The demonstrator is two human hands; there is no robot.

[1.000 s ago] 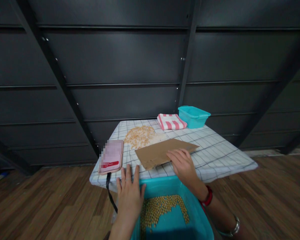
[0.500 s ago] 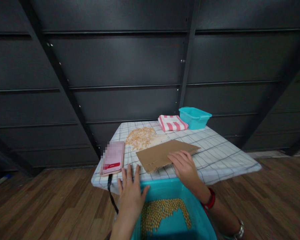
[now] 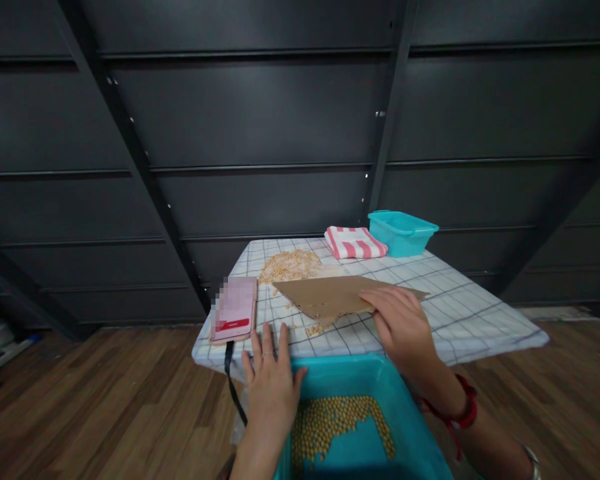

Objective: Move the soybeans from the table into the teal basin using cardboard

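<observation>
A brown piece of cardboard (image 3: 325,295) is held at its right part by my right hand (image 3: 405,327), tilted low over the table. Beneath its near edge lies a small heap of pale yellow grains (image 3: 316,329). My left hand (image 3: 273,390) has its fingers spread on the table edge, beside the left rim of a large teal bin (image 3: 340,365). Round yellowish beans (image 3: 343,410) cover part of the bin's floor. Behind the cardboard, a spread of yellow and whitish grains (image 3: 287,265) lies on the checked tablecloth (image 3: 460,307).
A pink phone or case (image 3: 240,303) lies at the table's left edge, with a black strap (image 3: 233,380) hanging down. At the back right are a folded red-and-white striped cloth (image 3: 355,243) and a smaller teal basket (image 3: 405,237). Dark panels (image 3: 260,120) rise behind.
The cardboard has shifted and tilted, and the small heap of grains now shows at its near edge. My right hand has moved right with it. My left hand stays by the bin.
</observation>
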